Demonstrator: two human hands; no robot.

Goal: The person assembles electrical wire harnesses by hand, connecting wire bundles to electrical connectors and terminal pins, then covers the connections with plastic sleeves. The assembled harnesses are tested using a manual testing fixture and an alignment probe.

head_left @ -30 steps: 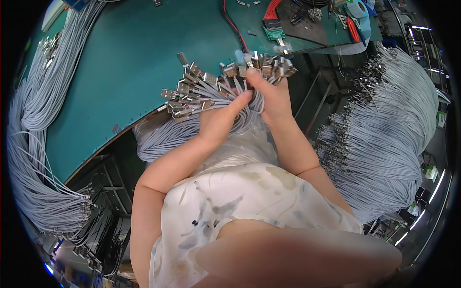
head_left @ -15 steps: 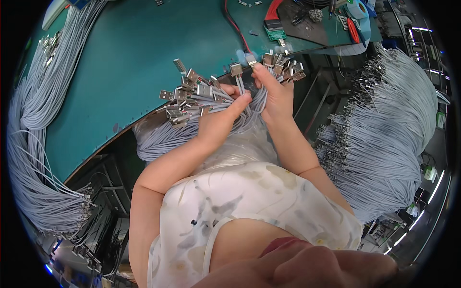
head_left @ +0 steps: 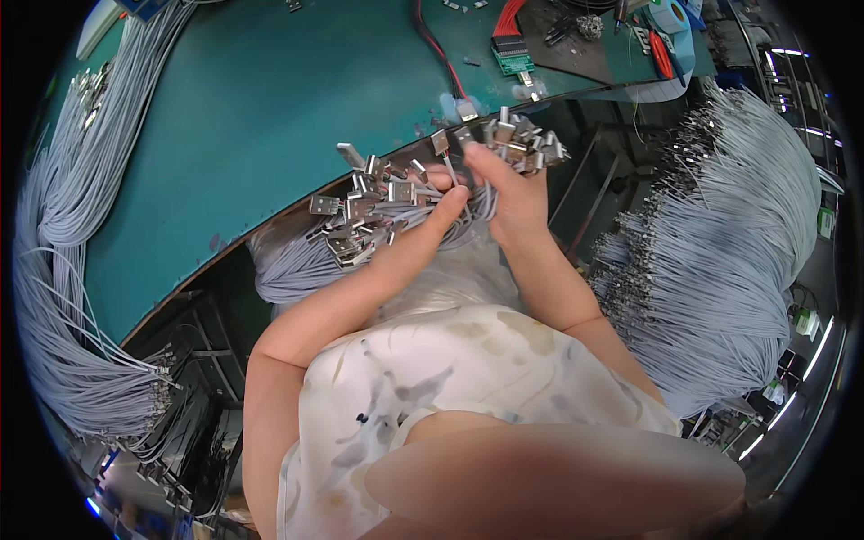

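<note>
bundle of grey cables (head_left: 423,211), metal plug ends (head_left: 355,209) fanned out, held at bench edge

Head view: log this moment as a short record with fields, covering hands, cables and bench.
left hand: fingers in a fan of grey cables with metal plugs
right hand: gripping a bunch of plug ends
bench: green top, curved edge
left side: grey cable bundle draped over the bench edge
right side: large cable bundle hanging
far bench: green circuit board with red wires
</note>
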